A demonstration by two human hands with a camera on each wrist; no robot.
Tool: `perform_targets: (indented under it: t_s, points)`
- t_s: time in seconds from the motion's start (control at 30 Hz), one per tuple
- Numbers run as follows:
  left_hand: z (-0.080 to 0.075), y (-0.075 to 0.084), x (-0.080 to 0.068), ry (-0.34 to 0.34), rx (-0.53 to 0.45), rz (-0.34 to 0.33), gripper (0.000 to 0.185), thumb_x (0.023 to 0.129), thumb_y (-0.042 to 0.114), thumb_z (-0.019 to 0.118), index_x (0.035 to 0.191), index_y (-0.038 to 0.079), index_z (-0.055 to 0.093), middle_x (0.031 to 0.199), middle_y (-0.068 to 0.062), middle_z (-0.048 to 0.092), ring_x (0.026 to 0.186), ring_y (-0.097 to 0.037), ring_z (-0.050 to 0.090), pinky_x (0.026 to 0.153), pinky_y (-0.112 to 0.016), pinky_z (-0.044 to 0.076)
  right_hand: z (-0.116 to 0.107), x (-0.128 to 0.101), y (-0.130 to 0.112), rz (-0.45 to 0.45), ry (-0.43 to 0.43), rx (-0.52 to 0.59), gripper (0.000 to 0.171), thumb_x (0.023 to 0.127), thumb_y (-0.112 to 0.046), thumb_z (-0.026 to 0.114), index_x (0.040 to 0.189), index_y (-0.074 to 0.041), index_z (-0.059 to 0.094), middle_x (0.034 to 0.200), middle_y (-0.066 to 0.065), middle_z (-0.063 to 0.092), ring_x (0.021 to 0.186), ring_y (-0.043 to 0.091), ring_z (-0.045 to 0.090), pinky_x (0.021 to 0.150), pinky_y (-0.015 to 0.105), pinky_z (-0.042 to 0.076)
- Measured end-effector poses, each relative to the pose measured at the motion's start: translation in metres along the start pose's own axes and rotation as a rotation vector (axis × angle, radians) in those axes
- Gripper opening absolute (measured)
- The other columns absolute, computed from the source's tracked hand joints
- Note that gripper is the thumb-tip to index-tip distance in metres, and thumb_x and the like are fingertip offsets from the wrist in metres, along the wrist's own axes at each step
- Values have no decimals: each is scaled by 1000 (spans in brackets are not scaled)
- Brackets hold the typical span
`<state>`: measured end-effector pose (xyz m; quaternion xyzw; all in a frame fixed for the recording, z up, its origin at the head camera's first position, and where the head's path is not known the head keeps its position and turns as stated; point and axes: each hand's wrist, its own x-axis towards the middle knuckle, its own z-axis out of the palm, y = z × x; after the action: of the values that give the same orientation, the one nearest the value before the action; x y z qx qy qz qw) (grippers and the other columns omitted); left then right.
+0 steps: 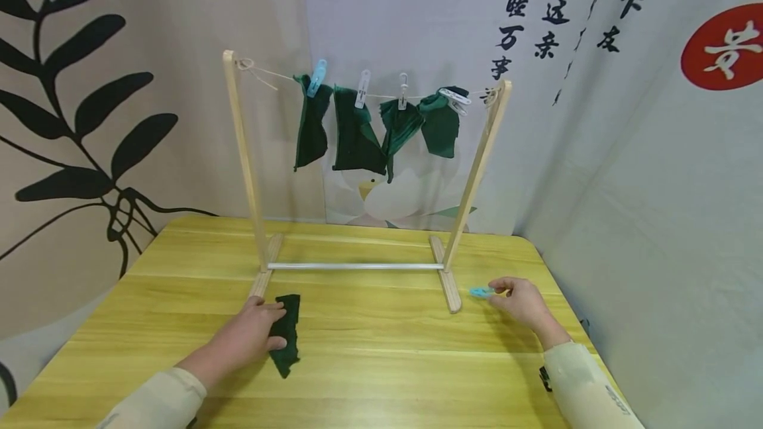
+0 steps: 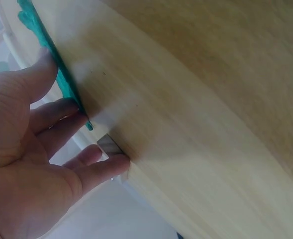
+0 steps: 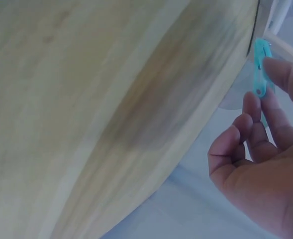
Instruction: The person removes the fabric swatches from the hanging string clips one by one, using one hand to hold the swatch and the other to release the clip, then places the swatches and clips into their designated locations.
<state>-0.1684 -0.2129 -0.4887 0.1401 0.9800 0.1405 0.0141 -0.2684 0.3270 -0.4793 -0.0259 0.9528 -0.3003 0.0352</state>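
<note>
- the left hand [image 1: 253,333] lies on the near left part of the yellow wooden table [image 1: 381,356], fingers straight, their tips pressing on a dark green cloth piece [image 1: 286,333] that lies flat on the table just in front of the rack's left foot
- in the left wrist view the same left hand [image 2: 32,164] shows relaxed, extended fingers touching the edge of the green cloth piece [image 2: 47,50]; nothing is curled round it
- the right hand [image 1: 524,300] rests at the right side of the table, just right of the rack's right foot, pinching a light blue clothespin [image 1: 480,292] between thumb and fingertips
- the right wrist view shows the right hand [image 3: 265,174] with the light blue clothespin [image 3: 260,69] held at the fingertips, other fingers loosely curled
- a small wooden drying rack [image 1: 363,263] stands at the middle of the table, with two uprights, a metal bar low between its feet and a string across the top
- on the string hang four dark green cloth pieces [image 1: 357,134], side by side, each clipped: a blue peg [image 1: 316,78] on the leftmost, white pegs [image 1: 362,89] on the others
- behind the table hang a leaf-patterned backdrop [image 1: 89,118] at the left and a white banner [image 1: 566,18] with black characters at the right
</note>
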Motion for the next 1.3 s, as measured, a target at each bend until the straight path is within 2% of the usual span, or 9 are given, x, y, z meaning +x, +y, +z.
perform_targets:
  t_s: [0.13,0.23,0.4,0.7,1.07,1.3]
  points:
    - [1,-3,1,-12,8,10,58,81,33,80,125,-1,66,138,-15,61,126,-45,47,96,-54,51,2,2,5,7,-5,-12,33,91,-23,71,121,-11,68,119,13,67,100,26,59,69,31,51]
    - [0,-3,1,-13,35,14,58,79,35,81,125,2,67,138,-12,61,126,-45,48,93,-60,49,4,5,7,14,-7,-12,33,90,-19,72,121,-10,68,117,13,67,99,25,60,70,30,51]
    - [-3,-4,2,2,92,10,59,76,39,82,125,9,69,138,-6,63,128,-44,47,97,-68,40,7,11,12,0,-13,-20,33,89,-18,73,120,-7,68,110,11,69,96,24,62,74,32,52]
    - [-6,-4,4,-2,95,21,60,75,39,83,126,11,69,138,-5,63,129,-44,46,101,-66,37,10,18,18,-23,-29,-44,32,88,-17,73,117,-5,68,110,12,69,101,26,63,85,42,54]
    - [-4,-7,7,-15,94,26,63,74,39,83,128,11,67,140,-5,61,131,-45,45,104,-66,35,7,22,18,12,-53,-44,31,90,-16,72,119,-7,69,110,11,68,98,22,61,82,39,53]
    - [-3,-12,7,-16,93,26,64,74,39,83,129,12,66,141,-3,61,130,-42,46,103,-65,36,7,25,20,10,-83,-52,34,90,-18,72,122,-7,67,113,11,66,101,23,60,86,41,52]
